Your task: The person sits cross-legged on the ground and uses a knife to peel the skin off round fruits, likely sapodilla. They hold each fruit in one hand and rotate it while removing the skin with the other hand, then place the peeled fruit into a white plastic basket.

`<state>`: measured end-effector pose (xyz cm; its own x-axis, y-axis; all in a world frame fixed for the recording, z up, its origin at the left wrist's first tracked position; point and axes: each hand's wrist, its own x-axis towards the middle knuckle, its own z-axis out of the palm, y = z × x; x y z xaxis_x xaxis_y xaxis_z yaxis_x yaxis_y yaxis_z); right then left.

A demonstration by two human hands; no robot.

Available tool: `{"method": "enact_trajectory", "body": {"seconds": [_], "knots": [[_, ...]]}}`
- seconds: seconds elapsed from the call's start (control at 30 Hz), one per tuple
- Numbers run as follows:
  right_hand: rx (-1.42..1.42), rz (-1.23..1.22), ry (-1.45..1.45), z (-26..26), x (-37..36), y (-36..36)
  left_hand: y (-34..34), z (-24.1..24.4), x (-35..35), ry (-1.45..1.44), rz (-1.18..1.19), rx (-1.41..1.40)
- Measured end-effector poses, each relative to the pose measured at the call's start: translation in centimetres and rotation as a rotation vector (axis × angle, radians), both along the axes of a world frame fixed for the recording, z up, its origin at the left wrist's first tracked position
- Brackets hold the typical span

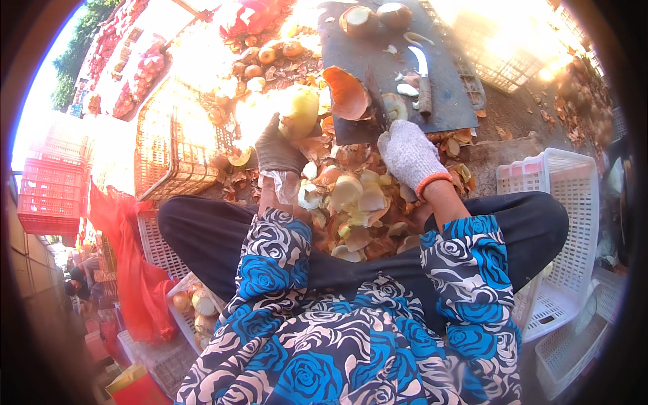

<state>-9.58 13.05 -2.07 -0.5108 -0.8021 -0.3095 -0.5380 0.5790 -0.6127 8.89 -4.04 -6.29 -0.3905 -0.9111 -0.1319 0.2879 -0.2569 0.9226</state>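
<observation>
My left hand (pixel 277 144), in a dark glove, holds a yellow onion (pixel 298 112), mostly bare of its dry skin. A pale knit glove with an orange cuff covers my right hand (pixel 411 154), closed around a knife whose dark blade (pixel 373 93) points away from me over a dark board (pixel 349 132). Against the blade's left side is a curved orange piece of onion skin (pixel 348 96). A hooked knife (pixel 423 83) with a wooden handle lies on the board, among onion scraps. Two onions (pixel 358 21) sit at its far end. Between my legs is a heap of onion peelings (pixel 357 202).
A yellowish plastic crate (pixel 174 147) stands at the left, near loose onions (pixel 253 71) on the ground. White crates (pixel 572 202) are at my right. By my left knee are a crate of onions (pixel 202 304) and red mesh (pixel 134 273). Farther left is a person (pixel 83 278).
</observation>
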Motion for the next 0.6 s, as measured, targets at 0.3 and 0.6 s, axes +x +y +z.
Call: {"method": "enact_trajectory", "body": {"seconds": [0.3,0.6], "knots": [[-0.631,0.064,-0.095,-0.5,4.0,2.0,1.6,3.3,1.0,0.367,-0.054,0.402],[-0.767,0.182,0.259,-0.2,3.7,2.5,3.3,3.7,-0.7,0.326,-0.1,0.442]]}}
